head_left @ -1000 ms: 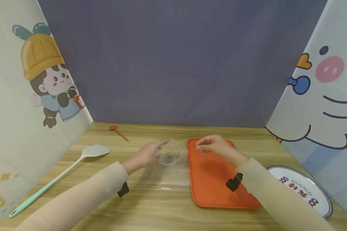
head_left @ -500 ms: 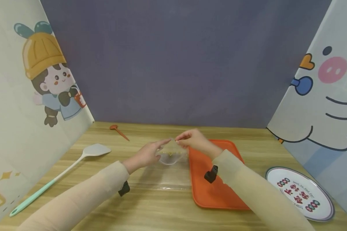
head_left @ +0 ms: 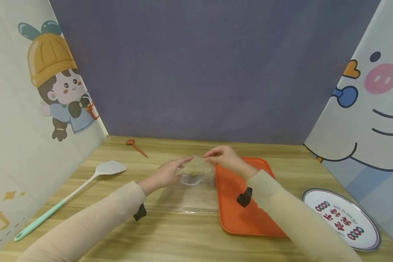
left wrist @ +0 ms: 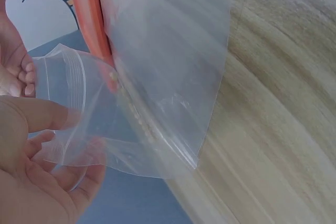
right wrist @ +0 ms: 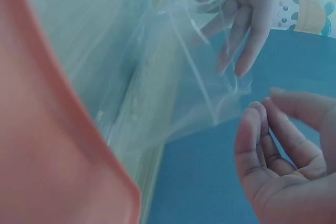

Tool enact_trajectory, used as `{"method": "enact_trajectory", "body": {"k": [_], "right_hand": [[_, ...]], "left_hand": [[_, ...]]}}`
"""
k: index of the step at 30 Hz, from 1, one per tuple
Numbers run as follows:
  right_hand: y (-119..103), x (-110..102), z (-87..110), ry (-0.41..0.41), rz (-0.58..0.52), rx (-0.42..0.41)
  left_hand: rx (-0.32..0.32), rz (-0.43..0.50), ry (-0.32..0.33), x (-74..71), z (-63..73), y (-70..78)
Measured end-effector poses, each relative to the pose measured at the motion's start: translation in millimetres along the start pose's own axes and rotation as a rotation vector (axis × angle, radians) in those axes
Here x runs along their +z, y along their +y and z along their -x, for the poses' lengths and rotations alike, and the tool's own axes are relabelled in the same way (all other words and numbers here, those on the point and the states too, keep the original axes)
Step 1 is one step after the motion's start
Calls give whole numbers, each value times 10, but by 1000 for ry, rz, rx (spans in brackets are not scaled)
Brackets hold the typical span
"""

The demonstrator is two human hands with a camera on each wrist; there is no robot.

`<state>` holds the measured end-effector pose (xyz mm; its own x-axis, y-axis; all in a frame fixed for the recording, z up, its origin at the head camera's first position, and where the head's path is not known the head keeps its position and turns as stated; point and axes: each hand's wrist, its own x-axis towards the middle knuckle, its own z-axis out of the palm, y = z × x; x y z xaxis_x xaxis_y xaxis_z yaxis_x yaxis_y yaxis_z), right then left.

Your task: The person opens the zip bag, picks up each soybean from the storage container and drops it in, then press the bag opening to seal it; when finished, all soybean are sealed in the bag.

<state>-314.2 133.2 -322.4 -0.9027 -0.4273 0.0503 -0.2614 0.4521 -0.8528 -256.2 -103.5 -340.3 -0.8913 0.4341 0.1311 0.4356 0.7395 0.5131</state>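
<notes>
My left hand [head_left: 165, 174] holds the mouth of a clear zip-lock bag [left wrist: 157, 40], thumb on one side and fingers on the other. Small yellow bits [head_left: 193, 173] lie along a line inside the bag, too small to identify. The bag's lower part lies flat on the table, while its mouth is lifted. My right hand [head_left: 227, 160] is close to the bag's right upper edge, over the tray's far left corner. Its fingers [right wrist: 247, 135] are bent towards the thumb, with nothing visible between the tips.
An orange tray [head_left: 245, 214] lies right of the bag, close against it. A white plate [head_left: 314, 196] with red lettering stands farther right. At left lie a white spatula [head_left: 109, 168] with a mint handle and a small red-brown spoon [head_left: 139, 149]. Walls enclose the table [head_left: 170, 240].
My right hand has moved left from over the tray to the bag's mouth, then slightly back right. The pale speck at its fingertips no longer shows. My left hand still holds the bag.
</notes>
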Motion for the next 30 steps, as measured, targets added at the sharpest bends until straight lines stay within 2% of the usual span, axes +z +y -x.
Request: {"method": "enact_trajectory", "body": {"k": [5, 10, 14, 19, 21, 25, 30], "right_hand": [[94, -77, 69, -69, 3, 14], [200, -54, 127, -149, -10, 12], [243, 8, 157, -100, 2, 30], [271, 61, 145, -10, 13, 20], [286, 66, 138, 15, -10, 21], [331, 59, 124, 67, -72, 28], [382, 44, 113, 103, -131, 52]], "left_hand": [[18, -13, -7, -39, -5, -44], [44, 2, -34, -101, -9, -98], [77, 27, -60, -163, -9, -144], [71, 105, -88, -227, -24, -224], [64, 146, -71, -241, -38, -268], [59, 257, 1, -256, -77, -357], [26, 313, 99, -254, -103, -458]]}}
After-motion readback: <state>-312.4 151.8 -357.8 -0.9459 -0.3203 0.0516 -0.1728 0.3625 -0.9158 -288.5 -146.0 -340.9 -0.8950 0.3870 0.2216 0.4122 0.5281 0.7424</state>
